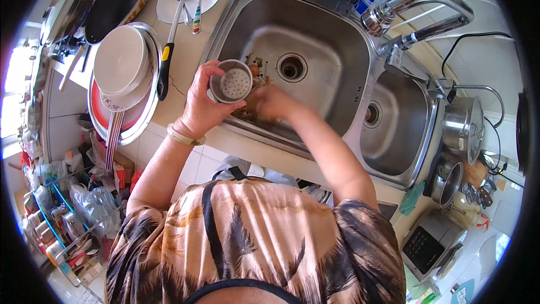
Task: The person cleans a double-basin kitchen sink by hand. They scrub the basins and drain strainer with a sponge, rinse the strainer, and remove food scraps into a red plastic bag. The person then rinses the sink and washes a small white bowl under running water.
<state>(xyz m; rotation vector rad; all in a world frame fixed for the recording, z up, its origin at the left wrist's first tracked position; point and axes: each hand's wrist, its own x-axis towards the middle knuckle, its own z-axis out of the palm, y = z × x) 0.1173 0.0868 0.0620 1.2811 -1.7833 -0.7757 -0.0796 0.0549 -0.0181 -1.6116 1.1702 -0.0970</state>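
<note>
My left hand point(202, 103) grips a small metal sink strainer basket point(234, 83) with a perforated bottom, tilted above the near left part of the large stainless steel sink basin point(325, 97). Below and beside it, wet food scraps point(254, 69) lie on the basin floor. My right hand point(272, 102) is down among these scraps, just right of the strainer. Motion blurs its fingers, so what they hold cannot be made out. The round drain hole point(292, 67) beyond my hands has no basket in it.
A chrome faucet point(426, 8) rises behind a smaller basin point(392, 135) at the right. Left of the sink are stacked bowls point(120, 61) on a tray, a black-handled ladle point(171, 50) and a frying pan point(116, 2). Steel pots point(462, 128) stand at far right.
</note>
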